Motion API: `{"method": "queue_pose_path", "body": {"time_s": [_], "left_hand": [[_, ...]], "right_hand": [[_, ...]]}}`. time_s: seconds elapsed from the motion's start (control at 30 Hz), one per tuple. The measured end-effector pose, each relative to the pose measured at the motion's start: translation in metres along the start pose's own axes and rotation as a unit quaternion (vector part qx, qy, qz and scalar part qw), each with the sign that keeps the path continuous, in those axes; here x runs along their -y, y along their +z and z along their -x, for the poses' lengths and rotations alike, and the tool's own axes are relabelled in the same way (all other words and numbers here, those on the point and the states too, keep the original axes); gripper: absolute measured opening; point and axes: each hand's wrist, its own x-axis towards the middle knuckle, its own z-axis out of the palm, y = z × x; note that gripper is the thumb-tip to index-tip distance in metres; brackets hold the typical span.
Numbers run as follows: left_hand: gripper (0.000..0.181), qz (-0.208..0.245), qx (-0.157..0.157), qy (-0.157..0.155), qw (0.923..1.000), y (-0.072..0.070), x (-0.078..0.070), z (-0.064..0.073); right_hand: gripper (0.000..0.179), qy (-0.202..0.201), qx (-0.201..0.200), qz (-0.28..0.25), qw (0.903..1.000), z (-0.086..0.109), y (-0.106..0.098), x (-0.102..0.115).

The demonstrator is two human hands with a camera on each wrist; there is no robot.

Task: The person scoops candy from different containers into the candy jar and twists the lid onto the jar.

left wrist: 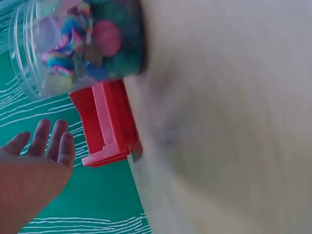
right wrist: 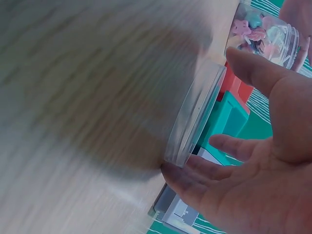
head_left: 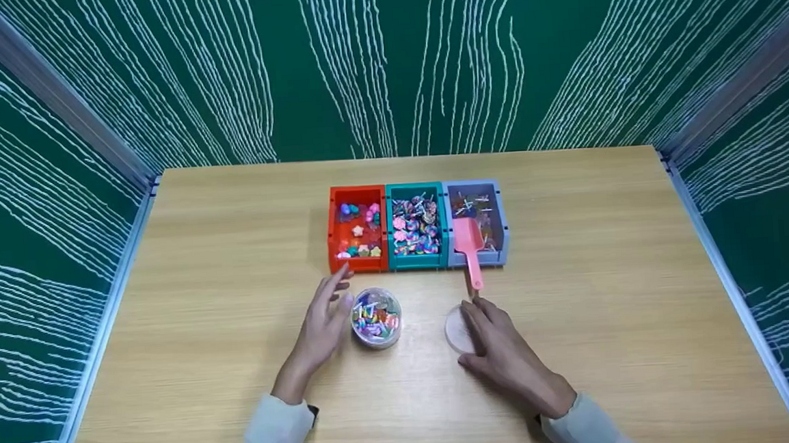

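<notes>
A clear round jar (head_left: 376, 318) full of small colourful charms stands on the table. Just left of it is my left hand (head_left: 322, 325), fingers extended and apart from the jar; the left wrist view shows the palm and spread fingers (left wrist: 48, 141) beside the jar (left wrist: 92, 46). On the table to the right lies a clear round lid (head_left: 457, 330), partly hidden under my right hand (head_left: 505, 352). In the right wrist view that hand spans the lid (right wrist: 195, 117), fingertips right at one end of its rim and the thumb (right wrist: 253, 70) raised off the other end.
Behind the jar stand three joined bins: red (head_left: 385, 263), teal (head_left: 419, 262) and grey-blue (head_left: 505, 232), with small charms inside. A pink scoop (head_left: 469, 241) leans over the grey-blue bin's front, handle toward me. Green walls with white lines surround the table (head_left: 232, 259).
</notes>
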Motion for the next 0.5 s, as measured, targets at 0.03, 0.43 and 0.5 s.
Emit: {"method": "queue_pose_path", "body": {"time_s": [0.03, 0.43, 0.5], "left_hand": [[0.06, 0.001, 0.006, 0.001, 1.0, 0.001, 0.001, 0.002], [0.115, -0.018, 0.121, -0.059, 0.9908, 0.003, 0.01, 0.02], [0.117, -0.02, 0.121, -0.063, 0.9904, 0.005, 0.011, 0.021]], "right_hand": [[0.09, -0.004, -0.002, 0.001, 1.0, 0.0, 0.0, -0.001], [0.094, 0.014, 0.008, 0.009, 0.9998, 0.001, 0.001, 0.002], [0.095, 0.017, 0.009, 0.009, 0.9998, 0.001, 0.001, 0.002]]}}
